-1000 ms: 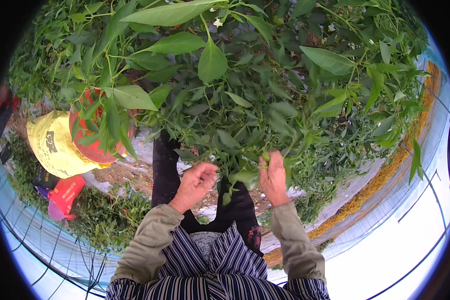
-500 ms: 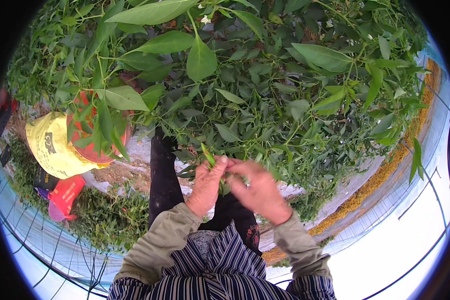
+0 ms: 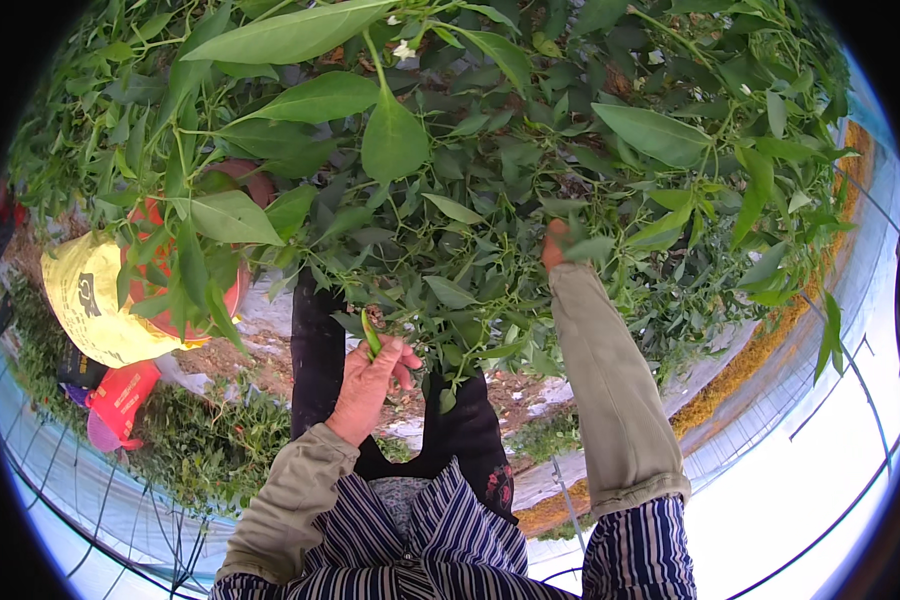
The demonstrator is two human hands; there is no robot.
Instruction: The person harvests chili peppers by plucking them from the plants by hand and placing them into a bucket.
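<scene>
In front of my legs, my left hand is closed round a slim green chili pepper. The pepper's pointed end sticks up past the thumb and forefinger. My right arm stretches forward into the leafy pepper plants. Only a part of my right hand shows among the leaves; its fingers are hidden and blurred. Small white flowers grow on the nearest branches, and broad leaves hang close above both hands.
At the left stand a yellow sack and a red bucket partly behind leaves. Below them lies a red bag. A yellow-brown strip curves along the right side, beside pale plastic sheeting. A thin metal rod stands by my right arm.
My hands have come apart. The right has moved forward and right into the leaves; the left has drawn back slightly to the left, still holding the chili pepper.
</scene>
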